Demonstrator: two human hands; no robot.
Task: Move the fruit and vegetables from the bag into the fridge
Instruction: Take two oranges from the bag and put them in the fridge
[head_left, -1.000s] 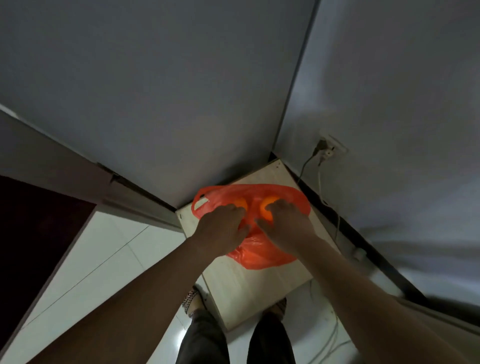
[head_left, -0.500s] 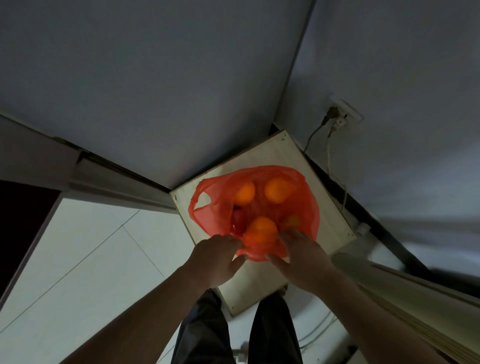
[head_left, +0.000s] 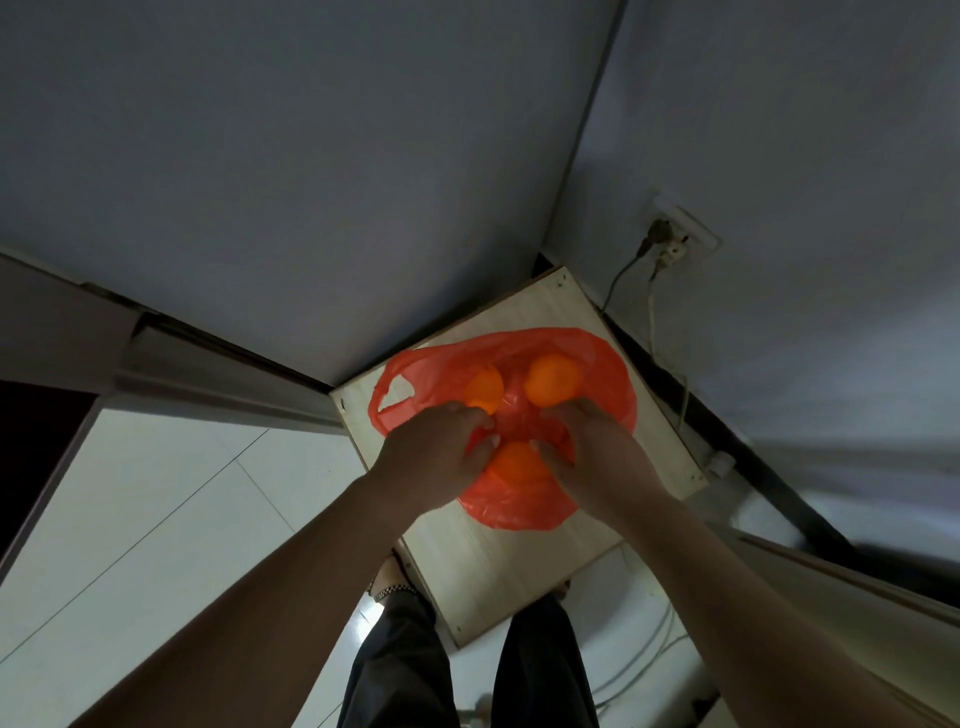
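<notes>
A red plastic bag lies open on a small pale wooden table in the room's corner. Three oranges show inside: one at the back left, one at the back right, and a near one between my hands. My left hand and my right hand reach into the bag's mouth on either side of the near orange. Their curled fingers and thumbs pinch the bag's plastic. The fingertips are partly hidden in its folds.
Grey walls meet right behind the table. A wall socket with cables hangs above its right side. White floor tiles lie to the left, and my legs stand at the table's front. A pale panel edge juts in at lower right.
Both hands have moved from the bag's near rim forward into its mouth, flanking the near orange. The bag has spread wider than a second ago, showing three oranges.
</notes>
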